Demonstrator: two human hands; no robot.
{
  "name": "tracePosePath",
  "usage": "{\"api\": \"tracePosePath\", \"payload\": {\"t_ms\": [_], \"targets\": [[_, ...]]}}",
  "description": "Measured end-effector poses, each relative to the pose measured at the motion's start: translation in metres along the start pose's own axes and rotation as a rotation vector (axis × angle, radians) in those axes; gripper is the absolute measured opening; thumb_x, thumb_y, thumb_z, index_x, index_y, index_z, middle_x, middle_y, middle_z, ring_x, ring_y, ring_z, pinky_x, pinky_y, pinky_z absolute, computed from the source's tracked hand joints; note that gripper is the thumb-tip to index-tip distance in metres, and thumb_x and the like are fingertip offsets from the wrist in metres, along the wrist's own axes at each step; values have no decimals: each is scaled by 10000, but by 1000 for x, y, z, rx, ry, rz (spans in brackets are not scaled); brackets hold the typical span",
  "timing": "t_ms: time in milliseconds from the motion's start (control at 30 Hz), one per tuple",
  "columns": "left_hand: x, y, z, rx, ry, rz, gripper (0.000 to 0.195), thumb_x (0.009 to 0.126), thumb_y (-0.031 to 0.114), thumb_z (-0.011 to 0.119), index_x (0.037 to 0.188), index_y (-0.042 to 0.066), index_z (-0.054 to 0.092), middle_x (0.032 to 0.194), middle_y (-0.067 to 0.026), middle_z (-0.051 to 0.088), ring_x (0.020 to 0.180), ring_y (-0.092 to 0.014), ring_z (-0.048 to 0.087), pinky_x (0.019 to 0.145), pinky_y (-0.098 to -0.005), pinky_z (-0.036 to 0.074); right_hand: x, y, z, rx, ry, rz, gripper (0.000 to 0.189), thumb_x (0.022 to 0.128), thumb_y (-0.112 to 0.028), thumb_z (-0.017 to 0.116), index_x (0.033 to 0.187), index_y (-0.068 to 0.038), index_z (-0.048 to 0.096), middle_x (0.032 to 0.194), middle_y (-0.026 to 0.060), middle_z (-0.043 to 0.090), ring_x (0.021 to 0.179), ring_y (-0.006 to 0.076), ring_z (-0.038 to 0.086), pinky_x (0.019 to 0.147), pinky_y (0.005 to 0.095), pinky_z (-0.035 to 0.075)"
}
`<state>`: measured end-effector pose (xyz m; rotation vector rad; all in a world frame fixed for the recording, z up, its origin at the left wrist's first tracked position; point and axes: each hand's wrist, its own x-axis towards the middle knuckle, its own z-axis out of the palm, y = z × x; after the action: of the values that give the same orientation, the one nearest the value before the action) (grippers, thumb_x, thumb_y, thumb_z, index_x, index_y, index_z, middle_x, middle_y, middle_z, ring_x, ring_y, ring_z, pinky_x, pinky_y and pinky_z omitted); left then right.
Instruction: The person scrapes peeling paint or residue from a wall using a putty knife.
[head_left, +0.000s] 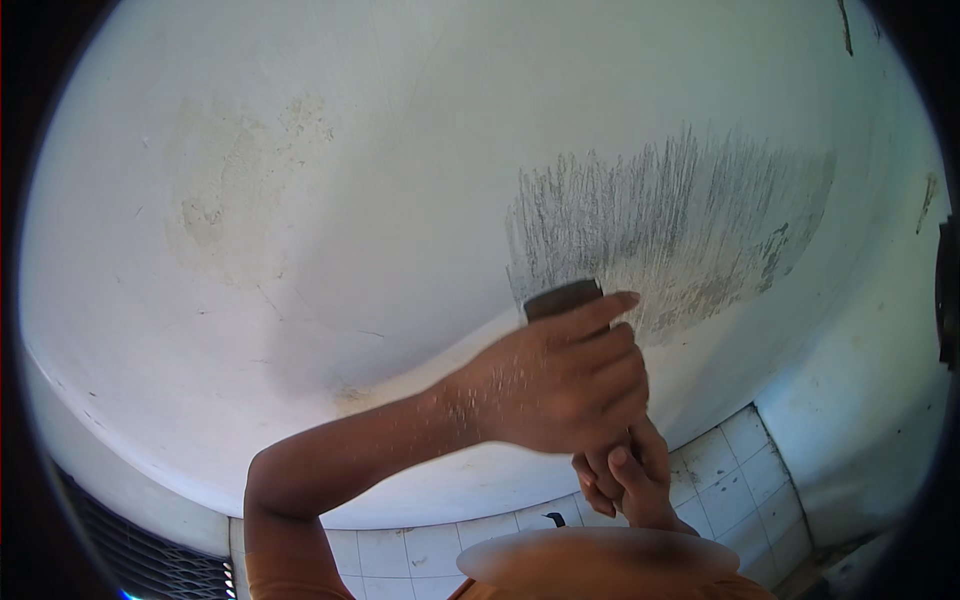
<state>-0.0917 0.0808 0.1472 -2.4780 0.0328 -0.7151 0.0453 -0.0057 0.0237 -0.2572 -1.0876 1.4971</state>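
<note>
In front of me is a pale painted wall (450, 165) with a broad patch of dark, streaky marks (637, 202) at the right of centre. My left hand (577, 375) grips a dark, flat block-like tool (562, 298), whose top edge shows above the fingers at the patch's lower left edge. Pale dust speckles the wrist and the back of this hand. Below it, my right hand (630, 472) has its fingers curled together; whether they also hold part of the tool is hidden.
White tiles (435, 551) with dark joints line the bottom of the view. A dark slatted grille (150, 532) lies at the lower left. Another pale wall (847, 420) meets the tiles at the right. A stained, rough area (225, 187) marks the wall's left part.
</note>
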Motion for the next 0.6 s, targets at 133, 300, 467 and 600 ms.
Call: {"api": "tracePosePath", "payload": {"t_ms": [133, 300, 467, 600], "targets": [[-5, -22, 11, -94, 21, 6, 193, 613, 177, 638, 602, 83, 471, 602, -23, 427, 599, -184, 495, 663, -333, 437, 14, 0, 8, -191, 87, -13, 543, 991, -253, 460, 1390, 62, 268, 639, 7, 421, 469, 34, 359, 386, 182, 314], [1, -26, 6, -90, 11, -30, 203, 517, 207, 610, 553, 95, 445, 570, -6, 402, 556, -176, 458, 598, -314, 389, 19, -3, 16, -236, 92, -64, 562, 998, -202, 426, 1436, 69, 203, 682, 5, 446, 475, 27, 336, 406, 176, 313], [6, -28, 4, -65, 115, -97, 214, 452, 223, 591, 517, 106, 424, 546, 3, 386, 531, -168, 443, 571, -306, 372, 28, -13, 22, -315, 111, -122, 518, 997, -175, 416, 1419, 79, 253, 671, -8, 436, 482, 22, 332, 409, 190, 280], [2, -24, 12, -131, 172, -132, 202, 446, 217, 588, 513, 111, 429, 543, 8, 396, 536, -163, 454, 558, -300, 369, 25, -8, 21, -390, 142, -132, 466, 999, -182, 415, 1362, 94, 318, 643, -13, 424, 474, 21, 328, 410, 191, 274]]}}
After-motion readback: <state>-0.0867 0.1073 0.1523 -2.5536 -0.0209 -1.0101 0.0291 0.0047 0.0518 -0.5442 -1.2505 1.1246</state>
